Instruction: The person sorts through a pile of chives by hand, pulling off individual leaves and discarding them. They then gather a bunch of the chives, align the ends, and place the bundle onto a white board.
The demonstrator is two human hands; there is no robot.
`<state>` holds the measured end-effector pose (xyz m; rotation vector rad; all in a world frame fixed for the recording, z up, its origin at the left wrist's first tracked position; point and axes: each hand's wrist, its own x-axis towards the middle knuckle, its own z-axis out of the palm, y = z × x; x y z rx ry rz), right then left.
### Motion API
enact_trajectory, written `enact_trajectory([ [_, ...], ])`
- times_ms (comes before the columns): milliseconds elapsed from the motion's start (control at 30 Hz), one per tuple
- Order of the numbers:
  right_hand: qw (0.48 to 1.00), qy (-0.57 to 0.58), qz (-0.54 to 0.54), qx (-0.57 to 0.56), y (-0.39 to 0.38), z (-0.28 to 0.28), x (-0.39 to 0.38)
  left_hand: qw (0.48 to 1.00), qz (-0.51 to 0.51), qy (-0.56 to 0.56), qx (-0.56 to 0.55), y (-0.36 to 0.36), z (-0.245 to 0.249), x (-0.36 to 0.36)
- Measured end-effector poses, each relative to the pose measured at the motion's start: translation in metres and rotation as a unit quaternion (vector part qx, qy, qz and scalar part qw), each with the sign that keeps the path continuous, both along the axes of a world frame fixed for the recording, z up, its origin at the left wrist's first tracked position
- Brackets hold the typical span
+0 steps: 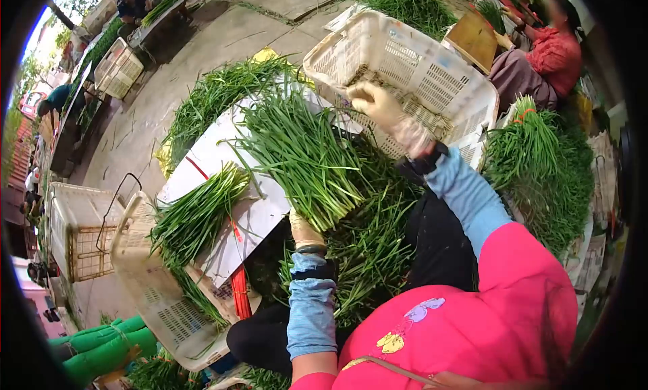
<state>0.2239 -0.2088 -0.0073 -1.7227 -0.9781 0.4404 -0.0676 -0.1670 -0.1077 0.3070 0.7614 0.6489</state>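
My left hand (304, 231), in a pale glove, is closed around the lower end of a large bunch of green leafy stalks (300, 154), which fans out over a white board (223, 154). My right hand (378, 106), also gloved, is raised near the rim of a big white plastic crate (432, 59); its fingers are curled, and whether they hold anything is too small to tell. A smaller bunch (202, 211) lies on the board to the left, beside a red strip. Red ties (240, 294) hang at the board's lower edge. Loose greens (371, 255) cover my lap.
Another crate (162, 309) stands at the lower left, near green rolls (108, 349). Tied greens (526, 140) are piled on the right. A person in red (553, 52) sits at the upper right; other people are at the upper left.
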Motion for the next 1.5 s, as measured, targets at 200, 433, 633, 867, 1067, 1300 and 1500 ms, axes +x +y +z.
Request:
enact_trajectory([
  [200,0.986,-0.016,0.09,-0.14,-0.065,-0.022,-0.065,0.996,0.026,0.069,0.042,-0.008,-0.001,-0.013],
  [433,0.932,-0.168,0.073,-0.312,-0.042,-0.045,-0.14,0.99,0.067,0.12,0.029,-0.024,-0.006,-0.023],
  [633,0.902,-0.126,0.031,-0.412,-0.021,-0.074,-0.168,0.968,-0.043,0.154,0.195,0.0,-0.032,0.004],
  [867,0.989,0.021,-0.008,-0.143,-0.023,-0.066,-0.137,0.975,-0.116,0.05,0.182,0.016,0.001,0.005],
  [1067,0.962,0.244,-0.024,-0.124,-0.023,-0.116,-0.1,0.992,-0.109,0.046,0.045,0.016,-0.04,0.0],
  [1300,0.896,0.442,-0.029,-0.033,-0.037,-0.106,-0.102,0.994,-0.108,0.02,-0.028,0.015,-0.055,-0.013],
  [1500,0.9,0.431,0.019,0.057,-0.029,-0.096,-0.111,0.994,-0.095,-0.053,-0.019,0.005,-0.037,-0.011],
])
